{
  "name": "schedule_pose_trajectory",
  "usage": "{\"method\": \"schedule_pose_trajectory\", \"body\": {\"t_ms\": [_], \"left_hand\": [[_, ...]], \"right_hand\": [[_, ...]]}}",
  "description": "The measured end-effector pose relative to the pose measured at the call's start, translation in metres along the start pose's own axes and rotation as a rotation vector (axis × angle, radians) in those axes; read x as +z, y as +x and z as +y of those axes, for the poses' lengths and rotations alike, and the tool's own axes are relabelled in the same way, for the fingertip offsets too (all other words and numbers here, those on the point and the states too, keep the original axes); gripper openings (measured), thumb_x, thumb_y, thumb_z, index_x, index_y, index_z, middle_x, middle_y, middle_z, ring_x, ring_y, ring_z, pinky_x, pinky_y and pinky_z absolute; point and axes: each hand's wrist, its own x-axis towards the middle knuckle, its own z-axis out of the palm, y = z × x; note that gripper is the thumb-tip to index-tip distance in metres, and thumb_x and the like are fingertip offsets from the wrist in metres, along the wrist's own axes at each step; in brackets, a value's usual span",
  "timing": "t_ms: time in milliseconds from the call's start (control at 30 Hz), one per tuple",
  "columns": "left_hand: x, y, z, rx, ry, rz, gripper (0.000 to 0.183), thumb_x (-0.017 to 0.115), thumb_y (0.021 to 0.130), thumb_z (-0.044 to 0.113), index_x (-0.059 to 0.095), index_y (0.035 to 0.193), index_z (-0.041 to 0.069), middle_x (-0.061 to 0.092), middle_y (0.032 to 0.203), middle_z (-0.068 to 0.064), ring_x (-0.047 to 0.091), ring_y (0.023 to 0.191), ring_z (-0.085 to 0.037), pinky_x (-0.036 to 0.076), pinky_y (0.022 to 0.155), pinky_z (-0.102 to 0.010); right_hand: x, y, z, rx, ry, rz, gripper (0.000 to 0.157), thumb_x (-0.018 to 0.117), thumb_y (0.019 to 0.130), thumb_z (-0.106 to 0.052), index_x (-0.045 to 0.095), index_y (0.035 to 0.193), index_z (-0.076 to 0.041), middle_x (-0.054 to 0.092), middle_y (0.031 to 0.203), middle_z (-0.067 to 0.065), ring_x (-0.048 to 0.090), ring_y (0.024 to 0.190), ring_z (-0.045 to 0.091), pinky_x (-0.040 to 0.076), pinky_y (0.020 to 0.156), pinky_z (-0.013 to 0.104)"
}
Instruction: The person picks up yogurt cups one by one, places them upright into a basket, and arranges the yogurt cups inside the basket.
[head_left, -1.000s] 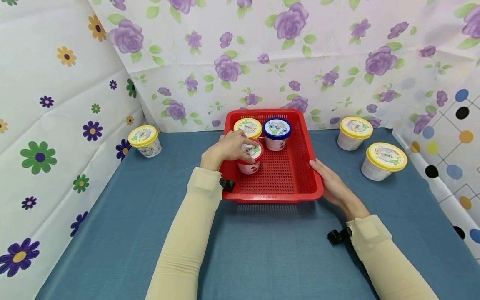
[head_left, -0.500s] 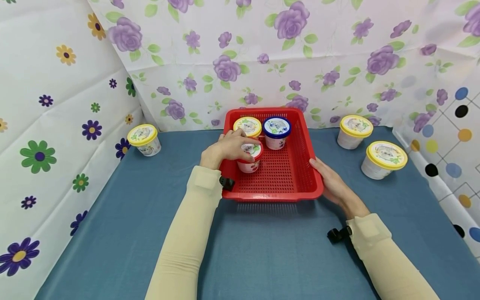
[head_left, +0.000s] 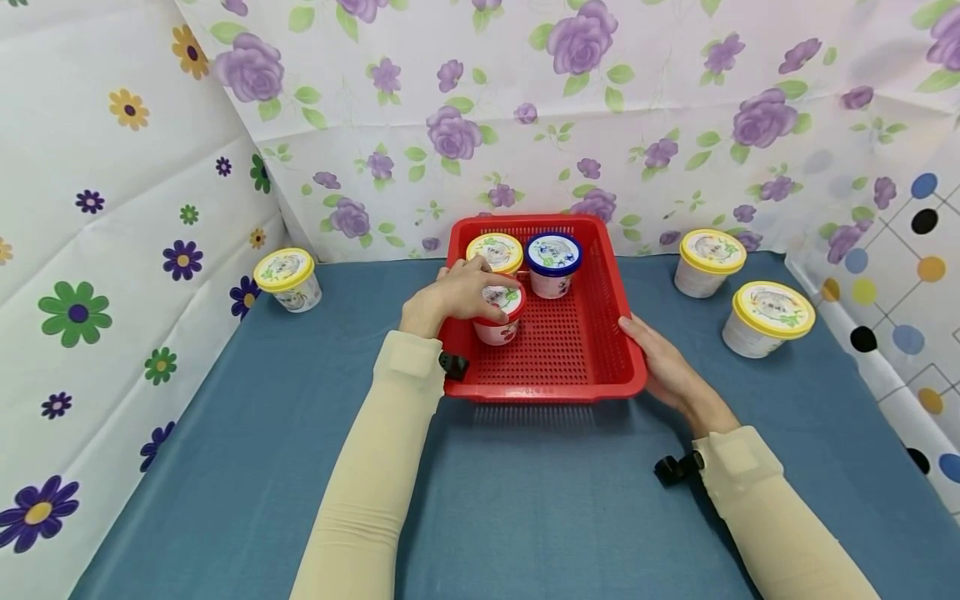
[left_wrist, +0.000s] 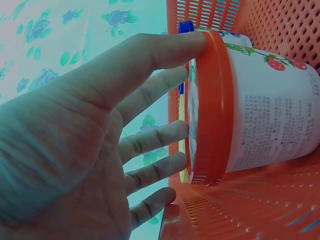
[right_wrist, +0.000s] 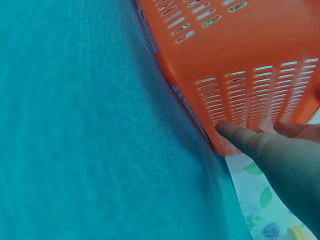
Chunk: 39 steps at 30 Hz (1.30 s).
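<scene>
In the head view, my left hand [head_left: 461, 296] lies over a red-lidded tub [head_left: 498, 332] in the red plastic basket [head_left: 566, 350]. The left wrist view shows the thumb on the edge of the red lid [left_wrist: 215, 110] and the other fingertips along its top. Strawberries are printed on this tub's white side. My right hand [head_left: 667, 367] holds the basket's right rim, a digit hooked over it. Seen from the right wrist, extended fingers [right_wrist: 245, 137] touch the slotted outer wall [right_wrist: 260, 95]. Behind the red-lidded tub stand a yellow-lidded tub [head_left: 495, 250] and a blue-lidded tub [head_left: 553, 257].
Another yellow-lidded tub [head_left: 287, 279] stands at the left rear of the blue cloth [head_left: 540, 500]. Two more, a rear tub [head_left: 708, 262] and a nearer tub [head_left: 767, 321], stand right of the basket. A flowered sheet [head_left: 450, 83] hangs behind.
</scene>
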Motion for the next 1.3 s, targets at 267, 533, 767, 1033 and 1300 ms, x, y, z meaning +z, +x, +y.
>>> {"method": "schedule_pose_trajectory", "body": {"t_ms": [267, 533, 767, 1033, 1300], "left_hand": [[0.0, 0.001, 0.0, 0.009, 0.001, 0.004, 0.063, 0.078, 0.092, 0.042, 0.056, 0.151, 0.038, 0.041, 0.149, -0.01, 0.035, 0.131, -0.03, 0.033, 0.104, -0.048], [-0.001, 0.001, -0.001, 0.019, -0.054, 0.023, 0.064, 0.078, 0.092, 0.04, 0.055, 0.152, 0.033, 0.039, 0.152, -0.011, 0.034, 0.135, -0.03, 0.029, 0.113, -0.055], [-0.004, 0.002, -0.002, 0.074, -0.124, 0.066, 0.061, 0.075, 0.094, 0.04, 0.056, 0.151, 0.03, 0.035, 0.157, -0.013, 0.029, 0.144, -0.036, 0.023, 0.118, -0.065], [-0.007, 0.001, -0.011, 0.224, -0.357, 0.225, 0.052, 0.071, 0.099, 0.04, 0.061, 0.146, 0.02, 0.041, 0.152, -0.012, 0.042, 0.139, -0.034, 0.043, 0.111, -0.052], [-0.016, -0.006, -0.017, 0.315, -0.519, 0.402, 0.043, 0.067, 0.103, 0.036, 0.064, 0.142, 0.019, 0.05, 0.139, -0.007, 0.048, 0.126, -0.026, 0.042, 0.106, -0.052]], "right_hand": [[0.0, -0.001, -0.001, 0.002, -0.001, 0.003, 0.061, 0.033, 0.115, -0.04, 0.014, 0.167, -0.015, 0.044, 0.145, 0.032, 0.067, 0.111, 0.022, 0.059, 0.088, 0.034], [0.001, -0.001, -0.001, 0.007, -0.006, 0.004, 0.061, 0.033, 0.115, -0.04, 0.014, 0.167, -0.015, 0.042, 0.146, 0.033, 0.066, 0.112, 0.023, 0.059, 0.089, 0.035], [0.0, -0.002, -0.002, 0.009, -0.004, 0.01, 0.062, 0.034, 0.115, -0.04, 0.015, 0.166, -0.012, 0.044, 0.144, 0.031, 0.066, 0.11, 0.023, 0.059, 0.088, 0.034], [0.0, -0.001, -0.002, 0.012, 0.002, 0.001, 0.062, 0.034, 0.115, -0.041, 0.014, 0.167, -0.014, 0.043, 0.146, 0.031, 0.065, 0.112, 0.024, 0.059, 0.089, 0.035], [0.0, -0.001, 0.0, 0.005, -0.004, 0.008, 0.063, 0.035, 0.114, -0.042, 0.014, 0.167, -0.015, 0.044, 0.145, 0.031, 0.066, 0.112, 0.023, 0.059, 0.089, 0.035]]}}
